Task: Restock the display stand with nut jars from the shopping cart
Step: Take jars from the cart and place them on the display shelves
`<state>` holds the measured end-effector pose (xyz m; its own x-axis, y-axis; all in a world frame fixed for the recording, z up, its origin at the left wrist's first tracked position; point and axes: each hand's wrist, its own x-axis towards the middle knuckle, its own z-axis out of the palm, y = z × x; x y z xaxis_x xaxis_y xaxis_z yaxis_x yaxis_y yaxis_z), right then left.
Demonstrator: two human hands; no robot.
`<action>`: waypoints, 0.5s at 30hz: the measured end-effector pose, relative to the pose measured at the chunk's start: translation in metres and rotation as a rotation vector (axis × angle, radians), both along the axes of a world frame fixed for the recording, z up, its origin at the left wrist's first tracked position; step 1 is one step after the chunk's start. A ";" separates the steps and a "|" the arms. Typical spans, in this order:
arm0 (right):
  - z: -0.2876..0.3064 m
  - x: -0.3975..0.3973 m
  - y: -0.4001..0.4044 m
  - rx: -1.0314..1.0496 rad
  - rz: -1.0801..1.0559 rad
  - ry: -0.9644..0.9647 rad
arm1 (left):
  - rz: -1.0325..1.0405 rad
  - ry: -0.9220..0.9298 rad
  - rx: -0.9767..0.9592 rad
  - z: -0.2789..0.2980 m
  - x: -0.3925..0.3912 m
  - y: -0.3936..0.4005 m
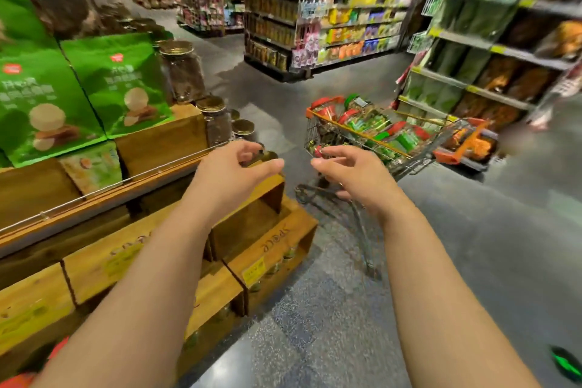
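A wire shopping cart (318, 131) with orange trim stands on the aisle floor ahead, filled with jars that have red and green lids (371, 124). The wooden display stand (271, 236) runs along my left, and glass jars with gold lids (217, 121) stand on its upper tier. Both my arms reach forward between stand and cart. My left hand (239, 167) hovers over the stand's corner, fingers loosely curved, holding nothing. My right hand (349, 170) is in front of the cart's near end, fingers relaxed and holding nothing. The view is blurred.
Green snack bags (122, 82) lean on the stand's upper level. Smaller jars (283, 257) sit in the stand's low wooden boxes. Stocked shelves (346, 16) stand behind the cart and a shelf rack (491, 50) at the right. Grey floor lies between.
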<state>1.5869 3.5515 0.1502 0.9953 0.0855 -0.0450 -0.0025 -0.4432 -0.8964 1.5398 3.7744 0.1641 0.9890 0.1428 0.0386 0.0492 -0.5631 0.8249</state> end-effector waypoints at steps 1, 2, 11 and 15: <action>0.005 0.010 -0.024 0.003 -0.025 -0.008 | -0.006 -0.012 -0.009 0.005 0.013 -0.022; 0.010 0.018 -0.048 0.005 -0.044 -0.015 | -0.014 -0.021 -0.018 0.008 0.026 -0.044; 0.015 0.079 -0.197 0.011 -0.153 0.017 | -0.108 -0.025 -0.087 0.006 0.122 -0.190; 0.012 0.111 -0.226 0.029 -0.167 0.031 | -0.141 -0.019 -0.065 0.004 0.163 -0.222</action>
<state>1.6975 3.3251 0.1617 0.9940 -0.0797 -0.0754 -0.1016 -0.4081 -0.9072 1.7031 3.5521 0.1676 0.9986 0.0056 0.0530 -0.0428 -0.5087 0.8599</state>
